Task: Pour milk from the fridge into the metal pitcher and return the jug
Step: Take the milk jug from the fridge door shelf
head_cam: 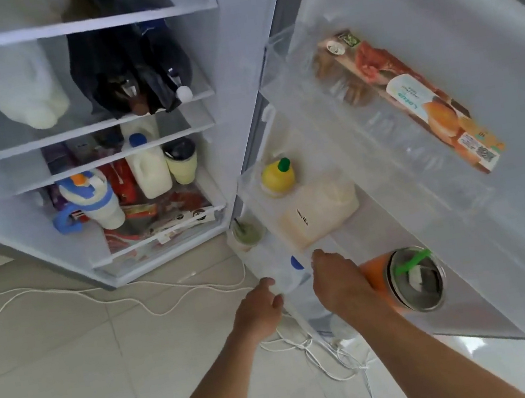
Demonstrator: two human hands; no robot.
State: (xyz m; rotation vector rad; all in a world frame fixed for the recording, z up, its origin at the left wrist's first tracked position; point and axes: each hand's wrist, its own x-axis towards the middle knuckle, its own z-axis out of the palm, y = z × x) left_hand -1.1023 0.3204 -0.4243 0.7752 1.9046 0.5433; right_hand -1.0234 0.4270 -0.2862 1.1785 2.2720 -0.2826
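The fridge stands open, its door (441,71) swung out to the right. At the near end of the lowest door shelf (254,200) a pale milk jug (290,281) with a blue cap (296,262) sits between my hands. My left hand (258,307) curls round the jug's left side. From the right, my right hand (336,283) grips it near the top, fingers hidden behind it. A second blue-capped milk jug (148,169) stands on the fridge's lower shelf. No metal pitcher is in view.
A large pale jug (318,210) and a yellow lemon-shaped bottle (278,177) share the door shelf. An orange tumbler with a metal lid (410,278) stands just right of my right hand. White cords (154,307) trail across the tiled floor. A carton (417,96) sits in an upper door bin.
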